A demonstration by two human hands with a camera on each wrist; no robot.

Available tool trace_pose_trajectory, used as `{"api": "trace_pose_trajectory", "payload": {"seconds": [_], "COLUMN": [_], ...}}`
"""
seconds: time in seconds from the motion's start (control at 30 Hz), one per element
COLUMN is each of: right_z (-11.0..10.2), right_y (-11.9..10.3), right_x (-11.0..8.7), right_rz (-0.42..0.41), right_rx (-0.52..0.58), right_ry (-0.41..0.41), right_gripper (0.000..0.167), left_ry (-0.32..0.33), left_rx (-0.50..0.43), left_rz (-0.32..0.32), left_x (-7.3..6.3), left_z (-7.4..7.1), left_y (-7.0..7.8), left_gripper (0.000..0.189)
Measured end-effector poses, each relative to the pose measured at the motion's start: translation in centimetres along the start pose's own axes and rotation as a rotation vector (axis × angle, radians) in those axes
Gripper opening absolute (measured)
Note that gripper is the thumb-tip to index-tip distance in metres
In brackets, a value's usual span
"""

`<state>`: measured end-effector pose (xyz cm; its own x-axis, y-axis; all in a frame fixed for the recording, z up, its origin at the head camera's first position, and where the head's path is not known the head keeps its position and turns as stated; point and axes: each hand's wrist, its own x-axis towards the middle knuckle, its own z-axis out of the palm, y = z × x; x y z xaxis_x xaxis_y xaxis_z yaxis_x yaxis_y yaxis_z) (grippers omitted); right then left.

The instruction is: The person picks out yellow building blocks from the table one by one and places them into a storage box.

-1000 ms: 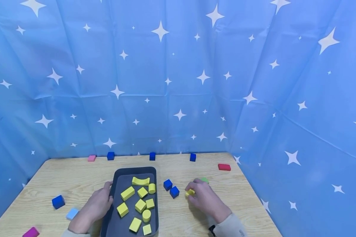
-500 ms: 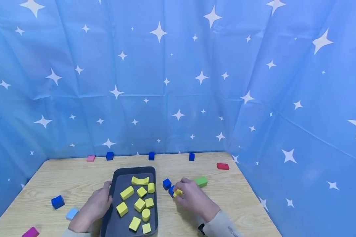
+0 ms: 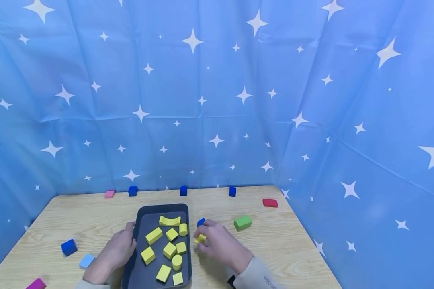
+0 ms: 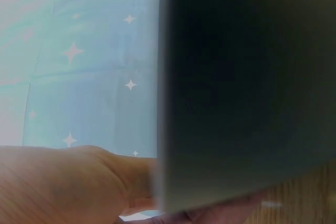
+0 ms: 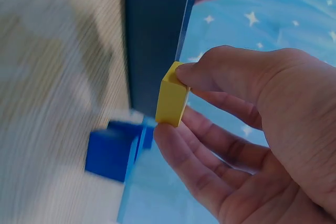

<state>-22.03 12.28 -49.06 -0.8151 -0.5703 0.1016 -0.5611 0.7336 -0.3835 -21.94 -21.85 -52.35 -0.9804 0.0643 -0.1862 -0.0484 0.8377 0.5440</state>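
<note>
A dark grey tray (image 3: 154,209) holds several yellow blocks (image 3: 170,251) of different shapes, including a curved one (image 3: 170,221) near its far end. My left hand (image 3: 117,245) grips the tray's left rim; in the left wrist view the tray's dark side (image 4: 247,87) hides most of its fingers. Just right of the tray, my right hand (image 3: 220,245) pinches a small yellow block (image 5: 172,98) between thumb and fingertips. Close by, blue cubes (image 5: 111,153) stand on the table, mostly covered by the right hand in the head view.
A green block (image 3: 242,222) lies right of the right hand, a red one (image 3: 270,203) beyond it. Blue cubes (image 3: 183,191) and a pink block (image 3: 110,194) line the table's far edge. Dark blue (image 3: 69,247), light blue (image 3: 87,261) and magenta (image 3: 36,283) blocks lie at left.
My right hand has moved left toward the tray with the yellow block, passing over the blue cubes and uncovering the green block. My left hand stays at the tray's rim.
</note>
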Motion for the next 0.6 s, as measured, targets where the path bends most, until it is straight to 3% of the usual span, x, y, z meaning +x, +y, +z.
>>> {"api": "trace_pose_trajectory", "payload": {"seconds": [0.27,0.6], "right_z": [0.8,1.9], "right_y": [-2.9,-5.7], "right_x": [1.3,2.3], "right_rz": [-0.087,-0.279], "right_rx": [-0.016,-0.043], "right_ry": [-0.039,-0.047], "right_gripper": [0.021,0.017], "left_ry": [0.008,0.000], "left_rx": [0.002,0.013], "left_rz": [0.007,0.003], "left_x": [0.0,0.2], "left_z": [0.1,0.0], "left_y": [-0.1,-0.3], "left_gripper": [0.062,0.061]}}
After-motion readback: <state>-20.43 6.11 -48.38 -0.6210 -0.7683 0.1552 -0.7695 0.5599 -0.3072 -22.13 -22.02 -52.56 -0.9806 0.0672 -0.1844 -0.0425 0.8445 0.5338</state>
